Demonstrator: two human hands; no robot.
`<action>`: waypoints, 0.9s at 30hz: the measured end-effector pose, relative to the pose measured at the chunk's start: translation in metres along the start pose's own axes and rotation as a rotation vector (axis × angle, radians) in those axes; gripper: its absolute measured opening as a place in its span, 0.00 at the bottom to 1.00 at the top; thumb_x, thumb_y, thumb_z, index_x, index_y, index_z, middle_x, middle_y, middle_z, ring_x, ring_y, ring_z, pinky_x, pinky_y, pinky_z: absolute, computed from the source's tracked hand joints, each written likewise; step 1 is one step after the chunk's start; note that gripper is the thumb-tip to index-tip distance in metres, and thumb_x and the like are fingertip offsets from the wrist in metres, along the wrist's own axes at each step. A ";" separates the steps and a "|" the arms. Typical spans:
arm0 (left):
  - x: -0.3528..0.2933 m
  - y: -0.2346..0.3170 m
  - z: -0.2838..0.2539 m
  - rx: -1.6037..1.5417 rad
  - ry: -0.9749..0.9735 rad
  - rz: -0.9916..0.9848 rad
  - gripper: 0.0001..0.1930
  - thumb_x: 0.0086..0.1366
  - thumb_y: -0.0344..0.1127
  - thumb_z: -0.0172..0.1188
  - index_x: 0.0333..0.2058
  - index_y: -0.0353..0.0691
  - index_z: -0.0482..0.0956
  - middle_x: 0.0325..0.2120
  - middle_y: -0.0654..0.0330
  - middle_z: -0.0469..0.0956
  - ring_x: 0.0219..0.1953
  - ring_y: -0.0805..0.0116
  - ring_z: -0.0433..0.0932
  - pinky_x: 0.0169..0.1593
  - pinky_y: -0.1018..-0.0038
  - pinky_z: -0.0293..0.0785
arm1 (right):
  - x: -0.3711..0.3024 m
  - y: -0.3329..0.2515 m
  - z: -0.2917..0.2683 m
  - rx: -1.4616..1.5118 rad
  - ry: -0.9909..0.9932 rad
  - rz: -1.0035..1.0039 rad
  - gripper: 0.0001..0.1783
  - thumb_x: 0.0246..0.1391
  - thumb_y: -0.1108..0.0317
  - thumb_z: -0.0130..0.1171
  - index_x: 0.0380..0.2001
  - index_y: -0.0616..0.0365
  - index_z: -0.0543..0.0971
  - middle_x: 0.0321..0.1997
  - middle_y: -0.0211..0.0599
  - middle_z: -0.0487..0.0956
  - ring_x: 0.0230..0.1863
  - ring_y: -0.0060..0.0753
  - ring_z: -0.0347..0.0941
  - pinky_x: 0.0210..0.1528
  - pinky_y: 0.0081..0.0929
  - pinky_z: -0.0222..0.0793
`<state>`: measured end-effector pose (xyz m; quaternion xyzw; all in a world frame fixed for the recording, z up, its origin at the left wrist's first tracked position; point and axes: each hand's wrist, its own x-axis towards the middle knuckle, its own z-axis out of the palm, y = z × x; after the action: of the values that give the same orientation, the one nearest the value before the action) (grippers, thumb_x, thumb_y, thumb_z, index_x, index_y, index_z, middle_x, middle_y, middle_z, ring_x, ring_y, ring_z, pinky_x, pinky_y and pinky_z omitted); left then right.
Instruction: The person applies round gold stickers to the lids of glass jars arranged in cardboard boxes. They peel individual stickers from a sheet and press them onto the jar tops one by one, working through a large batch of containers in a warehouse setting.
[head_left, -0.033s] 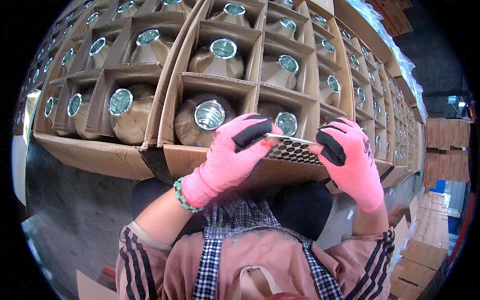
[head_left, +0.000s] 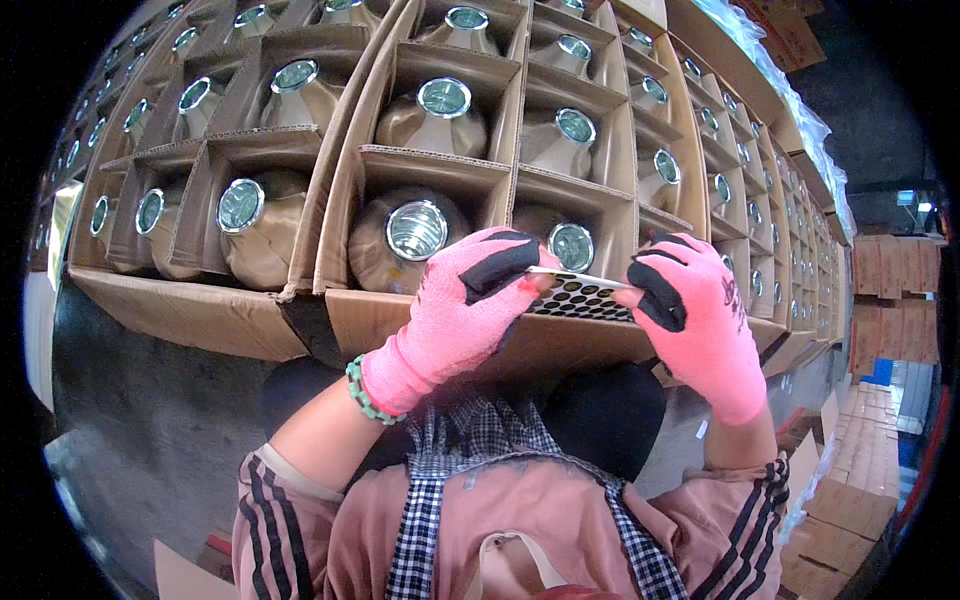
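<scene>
My left hand [head_left: 455, 315] and my right hand [head_left: 700, 320] wear pink gloves with black fingertips. Between them they hold a small flat sheet [head_left: 585, 298] covered with rows of dark round dots, the left hand pinching its left end and the right hand its right end. The sheet hovers over the near edge of an open cardboard box [head_left: 200, 315]. Just behind the left hand, a brown bottle with a shiny round cap [head_left: 415, 230] stands in its cardboard cell. Another capped bottle [head_left: 572, 245] shows behind the sheet.
Several open cardboard boxes with dividers stretch away in rows, each cell holding a brown capped bottle [head_left: 240, 205]. Clear plastic wrap [head_left: 800, 120] covers the far right boxes. Stacked flat cartons [head_left: 860, 470] stand at the right. The grey floor [head_left: 150, 430] lies below the boxes.
</scene>
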<state>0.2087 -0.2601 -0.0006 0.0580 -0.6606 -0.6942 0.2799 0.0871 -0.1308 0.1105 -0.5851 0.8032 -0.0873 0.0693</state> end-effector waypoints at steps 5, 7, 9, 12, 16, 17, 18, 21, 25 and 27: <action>-0.002 -0.001 0.001 0.069 -0.020 -0.005 0.07 0.49 0.32 0.55 0.25 0.33 0.75 0.28 0.57 0.74 0.32 0.69 0.71 0.38 0.76 0.66 | 0.006 -0.006 0.010 0.146 0.094 -0.085 0.13 0.32 0.68 0.60 0.25 0.59 0.72 0.27 0.41 0.71 0.34 0.44 0.67 0.38 0.34 0.61; -0.002 0.001 0.003 0.083 -0.012 0.004 0.07 0.49 0.32 0.55 0.25 0.33 0.75 0.28 0.57 0.74 0.32 0.69 0.71 0.38 0.76 0.66 | 0.007 -0.003 0.018 0.169 0.102 -0.133 0.14 0.31 0.68 0.60 0.26 0.58 0.72 0.27 0.41 0.71 0.33 0.44 0.67 0.38 0.34 0.61; -0.003 0.003 0.002 0.098 0.006 -0.022 0.08 0.49 0.32 0.56 0.26 0.33 0.75 0.27 0.58 0.74 0.32 0.70 0.71 0.38 0.76 0.65 | 0.008 -0.004 0.024 0.122 0.158 -0.176 0.13 0.32 0.70 0.59 0.28 0.57 0.72 0.29 0.39 0.71 0.34 0.43 0.67 0.38 0.34 0.61; -0.003 0.004 0.001 0.104 0.048 -0.031 0.08 0.49 0.32 0.56 0.27 0.33 0.75 0.26 0.57 0.74 0.30 0.68 0.72 0.36 0.76 0.66 | 0.007 -0.008 0.033 0.030 0.306 -0.276 0.14 0.32 0.71 0.57 0.29 0.56 0.73 0.32 0.34 0.70 0.36 0.39 0.67 0.39 0.34 0.61; -0.003 0.002 0.002 0.050 0.110 -0.042 0.09 0.50 0.32 0.56 0.28 0.32 0.75 0.23 0.55 0.73 0.26 0.65 0.73 0.33 0.75 0.68 | 0.005 -0.006 0.037 -0.119 0.322 -0.364 0.18 0.29 0.70 0.57 0.32 0.54 0.74 0.36 0.31 0.71 0.41 0.35 0.65 0.41 0.35 0.60; -0.004 0.003 0.002 0.037 0.120 -0.068 0.09 0.50 0.31 0.56 0.28 0.31 0.75 0.23 0.55 0.74 0.27 0.67 0.73 0.33 0.76 0.67 | 0.005 -0.007 0.038 -0.133 0.333 -0.363 0.18 0.30 0.70 0.57 0.33 0.54 0.74 0.37 0.31 0.71 0.42 0.35 0.65 0.41 0.35 0.60; -0.004 0.003 0.001 -0.004 0.122 -0.106 0.09 0.50 0.31 0.56 0.28 0.31 0.75 0.23 0.56 0.74 0.27 0.69 0.72 0.33 0.76 0.67 | 0.005 -0.007 0.041 -0.146 0.343 -0.363 0.18 0.30 0.70 0.57 0.33 0.54 0.74 0.38 0.31 0.71 0.42 0.35 0.65 0.41 0.35 0.60; -0.004 0.003 0.000 -0.115 0.129 -0.209 0.09 0.50 0.31 0.56 0.29 0.31 0.75 0.24 0.57 0.74 0.27 0.72 0.72 0.33 0.78 0.67 | 0.005 -0.012 0.042 -0.204 0.357 -0.368 0.18 0.32 0.70 0.56 0.33 0.55 0.74 0.41 0.33 0.71 0.44 0.35 0.65 0.43 0.34 0.60; -0.004 0.006 -0.002 -0.149 0.136 -0.214 0.09 0.50 0.31 0.56 0.29 0.30 0.74 0.24 0.57 0.74 0.27 0.72 0.72 0.32 0.79 0.68 | 0.006 -0.015 0.046 -0.283 0.425 -0.422 0.14 0.32 0.71 0.56 0.29 0.56 0.75 0.39 0.36 0.73 0.41 0.35 0.67 0.42 0.32 0.61; -0.004 0.003 -0.003 -0.114 0.138 -0.182 0.10 0.50 0.31 0.56 0.29 0.30 0.74 0.24 0.56 0.74 0.27 0.72 0.73 0.33 0.78 0.68 | 0.007 -0.014 0.051 -0.295 0.481 -0.451 0.12 0.32 0.71 0.57 0.27 0.56 0.75 0.37 0.37 0.73 0.39 0.36 0.68 0.42 0.32 0.61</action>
<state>0.2145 -0.2602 0.0007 0.1492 -0.5911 -0.7475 0.2635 0.1083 -0.1445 0.0641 -0.7141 0.6511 -0.1186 -0.2282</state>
